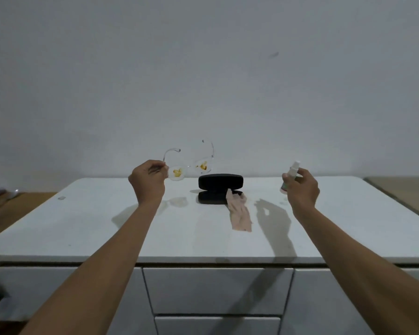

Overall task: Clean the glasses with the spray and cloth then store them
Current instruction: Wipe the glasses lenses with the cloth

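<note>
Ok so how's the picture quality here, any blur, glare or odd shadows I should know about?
Head view: soft and slightly blurry overall, wide-angle bending at the countertop edges. The arms cast clear shadows on its glossy surface, strongest beside the cloth. The glasses in the left hand show yellow-brown smears, the clear frame nearly vanishing against the wall. No harsh glare.

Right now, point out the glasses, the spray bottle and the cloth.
glasses (177, 172): head view, on the stained lens nearest the left hand.
spray bottle (291, 170): head view, on its upper body.
cloth (240, 213): head view, mid-strip on the countertop.
</note>
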Motion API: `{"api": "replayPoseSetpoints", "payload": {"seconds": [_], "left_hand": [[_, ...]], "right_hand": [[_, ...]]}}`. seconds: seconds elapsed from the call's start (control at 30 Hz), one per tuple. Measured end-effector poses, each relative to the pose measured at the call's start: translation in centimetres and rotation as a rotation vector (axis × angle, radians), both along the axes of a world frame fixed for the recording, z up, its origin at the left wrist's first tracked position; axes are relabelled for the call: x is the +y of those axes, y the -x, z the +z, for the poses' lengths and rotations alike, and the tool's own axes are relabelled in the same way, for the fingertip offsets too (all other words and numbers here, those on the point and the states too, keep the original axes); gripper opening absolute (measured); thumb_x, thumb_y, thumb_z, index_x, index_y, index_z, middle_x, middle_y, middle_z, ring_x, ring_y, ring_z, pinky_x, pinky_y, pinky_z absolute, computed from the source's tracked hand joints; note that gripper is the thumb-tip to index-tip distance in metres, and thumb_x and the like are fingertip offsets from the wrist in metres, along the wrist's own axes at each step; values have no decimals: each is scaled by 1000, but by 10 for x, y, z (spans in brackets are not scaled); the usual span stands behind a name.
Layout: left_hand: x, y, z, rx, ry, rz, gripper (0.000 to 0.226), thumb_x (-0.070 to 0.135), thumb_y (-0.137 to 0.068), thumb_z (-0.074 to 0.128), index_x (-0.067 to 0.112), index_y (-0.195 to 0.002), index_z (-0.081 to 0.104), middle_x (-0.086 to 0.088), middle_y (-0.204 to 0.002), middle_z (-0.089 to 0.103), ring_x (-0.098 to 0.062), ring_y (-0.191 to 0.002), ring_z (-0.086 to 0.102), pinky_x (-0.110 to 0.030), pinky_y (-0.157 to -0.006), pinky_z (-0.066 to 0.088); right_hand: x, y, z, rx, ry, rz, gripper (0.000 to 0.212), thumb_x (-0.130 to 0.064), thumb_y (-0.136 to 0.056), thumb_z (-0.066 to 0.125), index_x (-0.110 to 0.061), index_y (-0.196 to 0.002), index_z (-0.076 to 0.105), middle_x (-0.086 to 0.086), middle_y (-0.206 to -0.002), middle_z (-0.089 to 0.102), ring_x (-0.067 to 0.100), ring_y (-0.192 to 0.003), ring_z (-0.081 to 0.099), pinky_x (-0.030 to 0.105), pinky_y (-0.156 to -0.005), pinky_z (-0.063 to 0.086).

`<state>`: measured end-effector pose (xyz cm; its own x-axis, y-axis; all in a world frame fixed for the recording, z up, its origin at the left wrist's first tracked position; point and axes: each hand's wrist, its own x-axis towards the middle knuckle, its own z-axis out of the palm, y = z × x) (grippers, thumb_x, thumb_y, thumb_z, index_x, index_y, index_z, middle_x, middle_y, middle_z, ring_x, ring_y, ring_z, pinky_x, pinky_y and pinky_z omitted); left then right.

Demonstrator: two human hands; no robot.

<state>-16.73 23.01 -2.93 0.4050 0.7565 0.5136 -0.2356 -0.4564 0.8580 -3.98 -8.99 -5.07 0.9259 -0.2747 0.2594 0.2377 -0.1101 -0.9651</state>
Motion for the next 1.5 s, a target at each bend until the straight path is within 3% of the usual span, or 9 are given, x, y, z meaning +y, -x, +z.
{"api": "replayPoseSetpoints", "payload": {"seconds": [0.2,0.33,0.67,0.77,0.9,1.07,1.23,1.37,1.5], "left_hand": [[-22,-19,-12,16,17,-61,9,-4,-77,76,3,-83,77,-10,-73,74,-29,-74,76,-44,-77,64],[-35,-23,-14,15,26,-85,11,-4,-78,74,6,-81,76,-11,-73,74,-32,-74,76,-39,-76,64],[-39,-16,-6,14,27,-85,8,-4,-78,74,4,-80,76,-11,-70,73,-30,-69,74,-41,-77,63],[-37,-11,-2,7,29,-89,9,-5,-78,74,3,-81,75,-14,-72,74,-26,-65,72,-43,-76,63],[-32,-6,1,0,49,-97,12,-5,-78,75,7,-78,75,-11,-70,74,-28,-67,73,-47,-78,63],[-24,5,4,-12,62,-82,12,-5,-78,75,7,-78,75,-11,-70,74,-26,-65,72,-47,-78,63],[-14,13,3,-28,75,-76,12,-4,-78,77,8,-79,76,-10,-73,75,-29,-71,75,-49,-78,63],[-7,16,3,-35,73,-68,15,-4,-77,77,11,-78,76,-10,-75,76,-28,-75,76,-50,-80,63],[0,15,3,-42,84,-61,23,-4,-77,77,18,-73,75,-9,-73,76,-29,-74,76,-51,-80,63]], "right_hand": [[-43,-3,-29,96,92,-60,23,-17,-90,72,-15,-113,70,6,-86,73,31,-83,74,44,-90,58],[-54,-4,-39,134,128,-46,27,-16,-91,72,-15,-117,70,4,-87,70,27,-87,67,36,-88,51],[-52,-5,-53,184,182,-51,38,-22,-90,73,-17,-128,67,9,-115,74,32,-111,68,41,-98,51],[-44,3,-42,41,262,-216,62,-27,-89,76,-15,-144,52,15,-140,59,36,-130,52,47,-105,44],[-24,11,-22,-363,496,-357,58,-24,-87,75,-13,-139,55,17,-128,59,39,-117,50,46,-99,43],[15,20,-9,-483,590,38,32,-15,-91,72,-14,-123,68,5,-108,70,27,-104,61,32,-86,46],[46,21,-16,-150,985,551,26,-2,-92,63,-14,-108,80,4,-105,78,24,-99,72,31,-84,54],[61,20,-23,-63,1348,678,31,-7,-90,61,-22,-111,79,3,-109,74,26,-102,67,31,-84,50],[68,19,-23,29,1425,730,27,-24,-91,66,-29,-115,78,-1,-109,73,21,-106,63,26,-83,46]]}}
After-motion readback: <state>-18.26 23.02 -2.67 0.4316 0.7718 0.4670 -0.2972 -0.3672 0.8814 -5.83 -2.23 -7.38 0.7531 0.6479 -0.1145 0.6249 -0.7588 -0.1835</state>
